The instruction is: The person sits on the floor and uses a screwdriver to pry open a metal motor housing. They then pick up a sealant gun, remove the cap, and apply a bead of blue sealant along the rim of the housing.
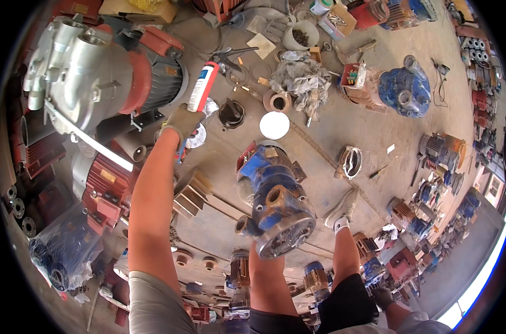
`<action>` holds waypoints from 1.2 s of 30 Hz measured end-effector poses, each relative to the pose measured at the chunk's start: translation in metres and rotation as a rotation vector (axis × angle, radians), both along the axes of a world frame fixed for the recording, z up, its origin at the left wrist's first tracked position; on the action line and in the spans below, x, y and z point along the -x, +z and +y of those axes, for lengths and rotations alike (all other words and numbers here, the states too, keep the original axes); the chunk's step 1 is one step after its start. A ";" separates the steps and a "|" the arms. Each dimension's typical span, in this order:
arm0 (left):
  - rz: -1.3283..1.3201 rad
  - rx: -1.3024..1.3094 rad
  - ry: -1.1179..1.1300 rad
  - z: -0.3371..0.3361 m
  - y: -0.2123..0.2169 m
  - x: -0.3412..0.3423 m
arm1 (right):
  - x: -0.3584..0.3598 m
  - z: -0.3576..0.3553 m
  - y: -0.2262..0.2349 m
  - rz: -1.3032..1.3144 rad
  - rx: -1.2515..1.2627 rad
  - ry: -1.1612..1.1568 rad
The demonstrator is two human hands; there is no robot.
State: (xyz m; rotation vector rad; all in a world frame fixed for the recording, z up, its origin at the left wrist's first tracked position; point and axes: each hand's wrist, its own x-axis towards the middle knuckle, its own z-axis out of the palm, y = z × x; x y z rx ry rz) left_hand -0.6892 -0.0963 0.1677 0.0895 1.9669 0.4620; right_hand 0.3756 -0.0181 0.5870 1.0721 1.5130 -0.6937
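Observation:
My left hand (183, 121), in a dull olive glove, reaches forward at the left of the middle. It is closed round the lower end of a caulking gun with a red and white sealant cartridge (202, 89). The gun's dark handle (229, 57) points away from me. My gloved right hand (382, 299) hangs low at the right, near the motors; its fingers are too small to read. Between my legs and the left hand stands a blue pump with its motor (275, 189), its round open flange (287, 236) toward me. A white disc (274, 126) lies just beyond it.
A large silver pump (91, 78) on a red and grey motor stands at the left. Crumpled rags (302, 80), a bucket (301, 36) and a dark ring-shaped part (231, 114) lie ahead. Another blue pump (404, 86) is at the right, with a metal ring (351, 162) nearer.

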 end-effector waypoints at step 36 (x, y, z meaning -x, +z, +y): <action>0.408 -0.870 -1.055 0.217 0.480 -0.567 | 0.165 0.304 0.011 0.944 1.284 -1.818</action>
